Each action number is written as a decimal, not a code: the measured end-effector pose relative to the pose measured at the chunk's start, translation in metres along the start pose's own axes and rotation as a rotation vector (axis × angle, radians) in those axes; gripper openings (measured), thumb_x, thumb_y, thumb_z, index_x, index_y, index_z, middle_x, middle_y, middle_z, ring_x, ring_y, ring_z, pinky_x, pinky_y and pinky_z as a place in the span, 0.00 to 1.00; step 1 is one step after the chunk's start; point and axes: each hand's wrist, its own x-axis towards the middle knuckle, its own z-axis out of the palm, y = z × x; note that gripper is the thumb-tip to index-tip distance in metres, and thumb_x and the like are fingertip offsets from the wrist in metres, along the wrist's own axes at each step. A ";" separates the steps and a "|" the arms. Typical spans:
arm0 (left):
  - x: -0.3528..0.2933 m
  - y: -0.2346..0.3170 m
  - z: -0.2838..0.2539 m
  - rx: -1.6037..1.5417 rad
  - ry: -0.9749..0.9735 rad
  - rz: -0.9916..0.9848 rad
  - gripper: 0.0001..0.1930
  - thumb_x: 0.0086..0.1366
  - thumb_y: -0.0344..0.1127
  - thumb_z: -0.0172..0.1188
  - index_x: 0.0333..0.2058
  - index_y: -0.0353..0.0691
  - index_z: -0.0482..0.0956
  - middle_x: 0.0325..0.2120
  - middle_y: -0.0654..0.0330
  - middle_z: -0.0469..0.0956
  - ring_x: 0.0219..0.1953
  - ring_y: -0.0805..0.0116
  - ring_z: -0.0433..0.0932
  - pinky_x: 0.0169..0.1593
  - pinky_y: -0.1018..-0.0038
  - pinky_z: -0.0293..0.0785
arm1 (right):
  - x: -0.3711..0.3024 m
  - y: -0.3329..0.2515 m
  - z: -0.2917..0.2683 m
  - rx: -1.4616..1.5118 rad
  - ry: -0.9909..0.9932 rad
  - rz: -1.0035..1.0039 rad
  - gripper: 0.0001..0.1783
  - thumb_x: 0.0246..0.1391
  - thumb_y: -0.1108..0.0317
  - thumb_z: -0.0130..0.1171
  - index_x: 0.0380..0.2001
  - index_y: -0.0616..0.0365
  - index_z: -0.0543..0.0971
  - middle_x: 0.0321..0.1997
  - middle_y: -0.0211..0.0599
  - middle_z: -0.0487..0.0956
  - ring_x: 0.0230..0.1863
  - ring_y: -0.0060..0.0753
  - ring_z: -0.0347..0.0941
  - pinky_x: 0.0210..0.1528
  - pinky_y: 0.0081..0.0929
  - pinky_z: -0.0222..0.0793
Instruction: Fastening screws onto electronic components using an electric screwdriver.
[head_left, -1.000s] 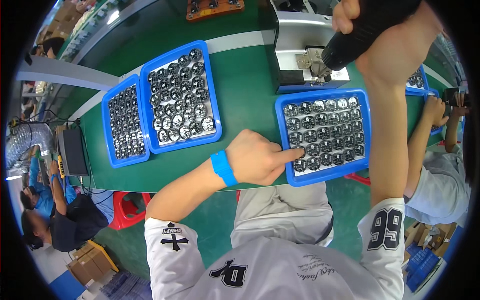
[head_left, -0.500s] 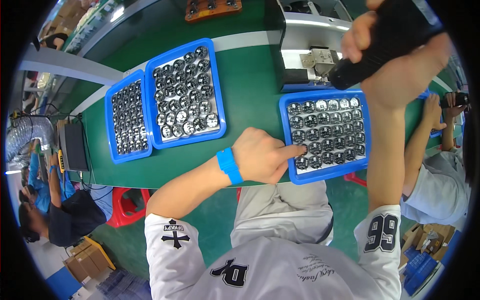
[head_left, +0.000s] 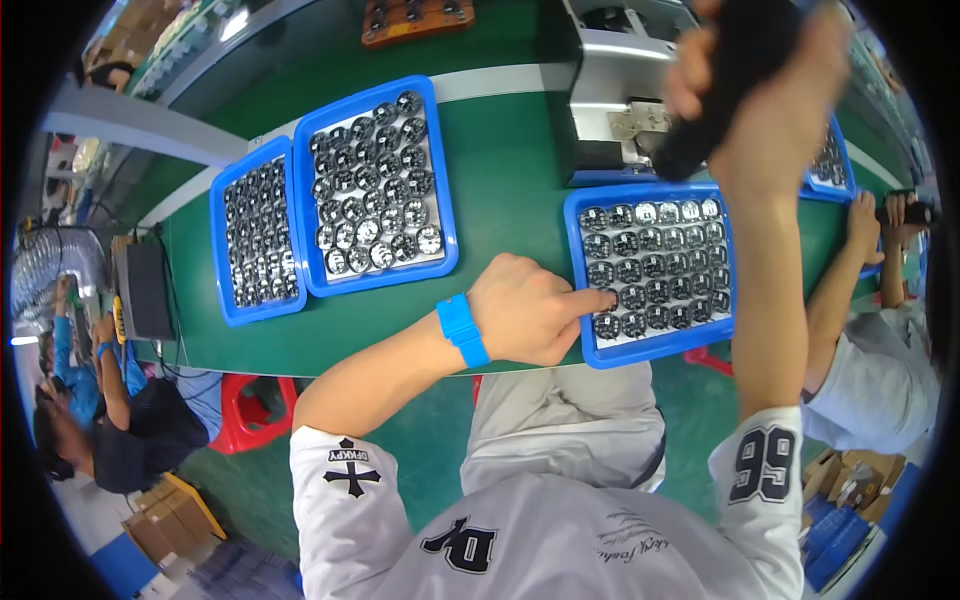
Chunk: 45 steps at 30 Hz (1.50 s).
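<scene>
My left hand [head_left: 530,310], with a blue wristband, rests at the near left edge of a blue tray [head_left: 655,352]. Its index finger presses one of the small round dark parts [head_left: 606,299] in that tray; the other fingers are curled. The tray holds several rows of such round parts [head_left: 665,265]. My right hand [head_left: 775,95] is raised above the tray's far side, shut on a black power screwdriver [head_left: 715,85] that points down and left. The tool is blurred.
Two more blue trays of round parts [head_left: 375,180] [head_left: 255,235] lie to the left on the green bench [head_left: 500,170]. A metal fixture [head_left: 620,125] stands behind the near tray. Another person's arms [head_left: 850,260] work at the right. A seated person [head_left: 110,420] is at lower left.
My right hand with the screwdriver has swung slightly left and down toward the tray's far edge. My left index finger stays on the same part.
</scene>
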 end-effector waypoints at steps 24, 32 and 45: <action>0.007 0.001 -0.005 -0.047 -0.056 -0.081 0.20 0.49 0.31 0.62 0.42 0.55 0.90 0.16 0.60 0.79 0.18 0.57 0.78 0.22 0.62 0.70 | -0.109 0.002 -0.049 0.236 -0.313 -0.143 0.57 0.48 0.13 0.48 0.56 0.60 0.69 0.21 0.32 0.71 0.17 0.31 0.68 0.23 0.32 0.68; 0.004 0.001 -0.005 -0.047 -0.053 -0.097 0.20 0.50 0.31 0.62 0.42 0.56 0.90 0.15 0.61 0.78 0.18 0.58 0.78 0.21 0.62 0.69 | -0.112 0.004 -0.043 0.242 -0.133 -0.087 0.57 0.53 0.16 0.46 0.61 0.63 0.66 0.22 0.33 0.70 0.17 0.32 0.67 0.23 0.33 0.67; 0.004 -0.002 -0.007 -0.054 -0.029 -0.049 0.21 0.49 0.31 0.62 0.43 0.56 0.89 0.17 0.61 0.79 0.18 0.57 0.78 0.20 0.63 0.69 | -0.137 -0.020 -0.044 -0.563 -0.276 0.422 0.34 0.44 0.83 0.66 0.58 0.66 0.70 0.42 0.37 0.81 0.35 0.17 0.73 0.39 0.18 0.68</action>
